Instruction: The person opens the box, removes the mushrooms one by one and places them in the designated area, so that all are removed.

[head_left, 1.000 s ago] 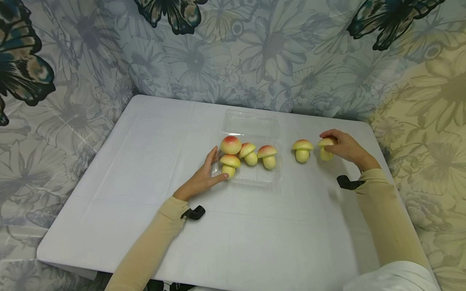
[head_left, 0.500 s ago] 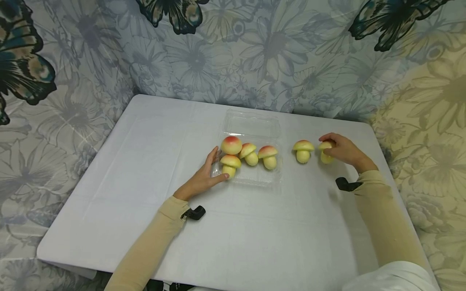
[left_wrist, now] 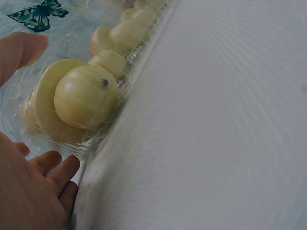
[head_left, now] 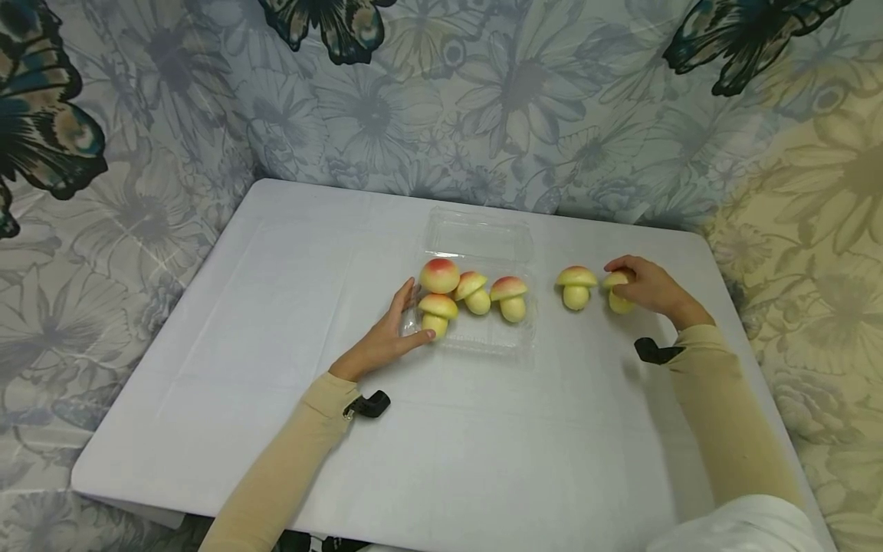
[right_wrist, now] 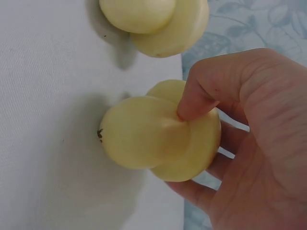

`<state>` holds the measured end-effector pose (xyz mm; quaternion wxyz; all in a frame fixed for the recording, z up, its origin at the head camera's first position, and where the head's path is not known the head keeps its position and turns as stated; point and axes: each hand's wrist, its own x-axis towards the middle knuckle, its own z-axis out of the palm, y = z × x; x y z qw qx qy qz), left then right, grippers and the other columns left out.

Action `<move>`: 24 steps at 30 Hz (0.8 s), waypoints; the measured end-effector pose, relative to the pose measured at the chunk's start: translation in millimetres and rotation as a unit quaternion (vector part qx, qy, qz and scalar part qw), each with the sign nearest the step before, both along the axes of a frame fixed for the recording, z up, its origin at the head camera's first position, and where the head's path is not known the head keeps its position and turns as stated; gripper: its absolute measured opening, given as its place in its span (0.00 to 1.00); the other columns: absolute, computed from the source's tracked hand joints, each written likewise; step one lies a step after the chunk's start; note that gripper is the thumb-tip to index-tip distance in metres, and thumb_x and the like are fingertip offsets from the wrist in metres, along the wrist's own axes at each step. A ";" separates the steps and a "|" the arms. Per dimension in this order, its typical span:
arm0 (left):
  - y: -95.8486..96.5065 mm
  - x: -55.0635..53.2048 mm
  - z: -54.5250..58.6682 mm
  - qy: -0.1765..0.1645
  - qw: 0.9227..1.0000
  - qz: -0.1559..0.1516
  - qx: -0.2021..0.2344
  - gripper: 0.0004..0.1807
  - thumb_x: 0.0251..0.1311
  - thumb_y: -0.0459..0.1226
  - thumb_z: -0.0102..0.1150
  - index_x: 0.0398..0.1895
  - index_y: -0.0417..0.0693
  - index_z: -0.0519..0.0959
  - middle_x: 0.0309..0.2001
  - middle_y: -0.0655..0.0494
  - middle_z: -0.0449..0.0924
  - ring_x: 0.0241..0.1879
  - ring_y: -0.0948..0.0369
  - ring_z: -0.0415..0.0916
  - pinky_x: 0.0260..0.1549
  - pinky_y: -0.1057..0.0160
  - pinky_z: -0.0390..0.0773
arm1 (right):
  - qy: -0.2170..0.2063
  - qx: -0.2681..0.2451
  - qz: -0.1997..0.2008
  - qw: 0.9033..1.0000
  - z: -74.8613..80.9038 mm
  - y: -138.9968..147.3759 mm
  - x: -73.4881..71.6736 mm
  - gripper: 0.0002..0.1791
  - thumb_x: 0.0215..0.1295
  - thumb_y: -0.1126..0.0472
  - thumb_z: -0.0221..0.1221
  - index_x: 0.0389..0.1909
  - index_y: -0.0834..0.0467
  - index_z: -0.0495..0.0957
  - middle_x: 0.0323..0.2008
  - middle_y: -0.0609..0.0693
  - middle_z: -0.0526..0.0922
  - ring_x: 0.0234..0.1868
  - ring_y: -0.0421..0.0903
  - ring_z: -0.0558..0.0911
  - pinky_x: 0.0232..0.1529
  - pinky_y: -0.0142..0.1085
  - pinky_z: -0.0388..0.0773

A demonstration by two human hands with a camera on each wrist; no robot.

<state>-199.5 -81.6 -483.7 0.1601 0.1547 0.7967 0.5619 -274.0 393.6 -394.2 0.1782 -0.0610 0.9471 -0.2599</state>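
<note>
My right hand pinches a toy mushroom at the table's right side, thumb on the stem and fingers round the cap. Just left of it another toy mushroom stands on the table. My left hand is at the left end of a clear plastic clamshell box, fingers along its side and thumb by the front corner. Several toy mushrooms lie in the box; the nearest, with a yellow-orange cap, is beside the left thumb. In the left wrist view its pale stem shows through the plastic.
The clamshell's transparent lid lies folded back toward the wall. A white cloth covers the table. Flowered wall covering with butterfly shapes stands behind and along the sides. Black wrist cameras sit below both hands.
My right hand has dipped slightly lower over the toy mushroom at the right and keeps its hold. My left hand and the box stay in place.
</note>
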 end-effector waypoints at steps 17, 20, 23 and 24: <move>0.2 0.0 1.0 0.006 1.000 -0.005 0.008 0.57 0.63 0.54 0.65 0.82 0.69 0.31 0.82 0.58 0.43 0.81 0.55 0.46 0.78 0.38 0.44 | -0.002 -0.005 -0.004 1.000 -1.0 -2.8 0.5 0.25 0.71 0.66 0.52 0.67 0.68 0.66 0.65 0.71 0.68 0.60 0.63 0.70 0.57 0.50 0.70; 0.5 -0.1 0.5 0.005 1.000 -0.004 0.008 0.58 0.63 0.54 0.65 0.82 0.69 0.31 0.82 0.58 0.43 0.81 0.55 0.46 0.78 0.38 0.44 | -0.004 -0.008 -0.003 1.000 -1.2 -2.9 0.0 0.25 0.71 0.65 0.51 0.67 0.68 0.66 0.65 0.71 0.67 0.60 0.63 0.70 0.57 0.51 0.69; 0.6 -0.2 0.2 0.002 1.000 -0.002 0.004 0.58 0.62 0.55 0.65 0.82 0.72 0.31 0.82 0.57 0.46 0.81 0.56 0.46 0.78 0.38 0.44 | -0.009 -0.011 -0.003 1.000 -1.4 -2.5 0.0 0.25 0.72 0.65 0.51 0.68 0.68 0.66 0.65 0.71 0.67 0.60 0.63 0.70 0.58 0.53 0.68; 0.7 -0.3 0.1 0.003 1.000 -0.003 0.004 0.58 0.62 0.56 0.65 0.81 0.72 0.31 0.82 0.56 0.46 0.81 0.56 0.46 0.78 0.38 0.44 | -0.011 -0.012 -0.003 1.000 -1.4 -2.2 0.2 0.25 0.72 0.65 0.51 0.68 0.68 0.66 0.65 0.71 0.67 0.60 0.64 0.70 0.59 0.53 0.68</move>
